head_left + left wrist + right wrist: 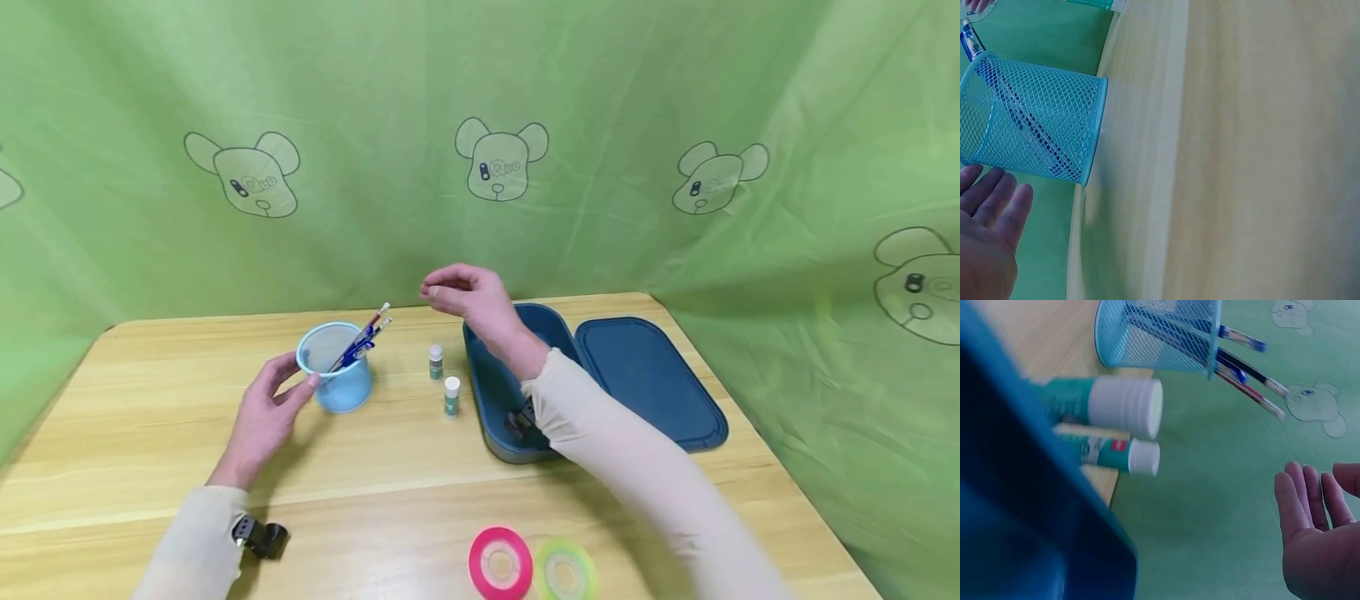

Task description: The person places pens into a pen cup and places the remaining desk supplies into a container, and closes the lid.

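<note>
A light-blue mesh pen holder [345,392] stands on the table at left centre, with several pens and pencils [363,342] leaning to the right in it. My left hand [268,408] is at the holder's left side, its thumb by the near rim. In the left wrist view, its relaxed fingers [1000,199] lie along the mesh wall near the top rim. My right hand [480,304] is raised above the far end of an open dark-blue box [487,400]. Its fingers are loosely bent with nothing between them. Two glue sticks, one nearer [452,398] and one farther [436,363], stand upright between holder and box.
The box's flat dark-blue lid [648,379] lies to its right. Near the front edge of view are a pink tape roll [478,565] and a yellow-green tape roll [588,575]. A green curtain [375,225] hangs behind the wooden table [150,433].
</note>
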{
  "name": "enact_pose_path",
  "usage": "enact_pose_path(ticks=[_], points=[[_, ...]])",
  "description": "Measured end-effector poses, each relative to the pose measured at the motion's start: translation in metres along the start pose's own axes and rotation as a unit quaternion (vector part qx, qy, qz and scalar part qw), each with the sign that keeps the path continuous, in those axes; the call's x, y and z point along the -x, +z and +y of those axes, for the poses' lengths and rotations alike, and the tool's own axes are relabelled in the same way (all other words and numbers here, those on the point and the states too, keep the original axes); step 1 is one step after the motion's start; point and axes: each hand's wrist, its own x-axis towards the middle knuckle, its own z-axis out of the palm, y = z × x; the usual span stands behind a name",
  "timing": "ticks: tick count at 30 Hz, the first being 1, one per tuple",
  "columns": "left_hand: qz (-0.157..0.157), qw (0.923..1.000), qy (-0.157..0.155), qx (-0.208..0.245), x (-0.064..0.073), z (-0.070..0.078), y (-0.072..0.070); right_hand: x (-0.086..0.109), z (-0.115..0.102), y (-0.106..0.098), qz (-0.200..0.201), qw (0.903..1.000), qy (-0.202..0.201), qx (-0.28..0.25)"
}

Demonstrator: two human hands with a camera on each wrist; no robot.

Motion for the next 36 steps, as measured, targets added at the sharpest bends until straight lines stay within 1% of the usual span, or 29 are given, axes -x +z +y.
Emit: enact_pose_path(ticks=[3,6,8,10,12,14,15,17,18,19,21,23,25,27,29,30,31,32,35,36], points=[[0.002,0.9999,0.01,-0.011,0.002,-0.001,-0.002,0.009,-0.006,-0.016,0.006,0.9999,0.009,0.012],[0.009,0.9991,0.02,-0.036,0.005,-0.001,-0.006,0.018,-0.011,-0.033,0.014,0.9992,0.016,0.033],[0.016,0.9981,0.018,-0.057,0.006,0.002,-0.009,0.025,-0.013,-0.046,0.024,0.9984,0.02,0.048],[0.029,0.996,0.011,-0.084,0.007,0.007,-0.011,0.033,-0.015,-0.059,0.036,0.996,0.025,0.078],[0.049,0.9924,0.009,-0.113,0.008,0.016,-0.011,0.042,-0.016,-0.073,0.048,0.9901,0.027,0.129],[0.072,0.9862,0.012,-0.149,0.01,0.027,-0.008,0.052,-0.018,-0.087,0.059,0.9774,0.032,0.201],[0.082,0.9828,0.017,-0.165,0.012,0.033,-0.006,0.058,-0.018,-0.094,0.064,0.9679,0.034,0.241],[0.085,0.977,0.035,-0.193,0.018,0.045,0.0,0.068,-0.018,-0.108,0.073,0.947,0.041,0.31],[0.076,0.9755,0.044,-0.201,0.022,0.051,0.004,0.073,-0.017,-0.114,0.077,0.9381,0.046,0.335],[0.062,0.975,0.052,-0.207,0.026,0.057,0.009,0.078,-0.017,-0.119,0.081,0.9297,0.053,0.355],[0.017,0.9752,0.067,-0.21,0.032,0.068,0.021,0.087,-0.017,-0.129,0.088,0.9195,0.066,0.377],[-0.043,0.9773,0.068,-0.196,0.038,0.078,0.033,0.092,-0.015,-0.135,0.095,0.9146,0.078,0.385],[-0.114,0.9755,0.068,-0.175,0.041,0.085,0.044,0.095,-0.011,-0.141,0.097,0.9111,0.09,0.39],[-0.185,0.9691,0.071,-0.147,0.042,0.088,0.056,0.097,-0.005,-0.146,0.097,0.9068,0.099,0.398],[-0.247,0.959,0.064,-0.123,0.043,0.088,0.069,0.099,0.003,-0.151,0.087,0.9034,0.11,0.405],[-0.272,0.953,0.063,-0.117,0.044,0.087,0.076,0.1,0.006,-0.153,0.082,0.9025,0.115,0.407],[-0.291,0.9482,0.062,-0.111,0.044,0.087,0.084,0.102,0.01,-0.155,0.077,0.902,0.12,0.408],[-0.304,0.9443,0.056,-0.114,0.045,0.086,0.091,0.102,0.013,-0.156,0.071,0.9015,0.123,0.409],[-0.328,0.9337,0.043,-0.137,0.048,0.086,0.114,0.104,0.021,-0.158,0.053,0.9052,0.134,0.4],[-0.333,0.93,0.043,-0.149,0.049,0.086,0.121,0.105,0.022,-0.159,0.05,0.9068,0.139,0.395]])
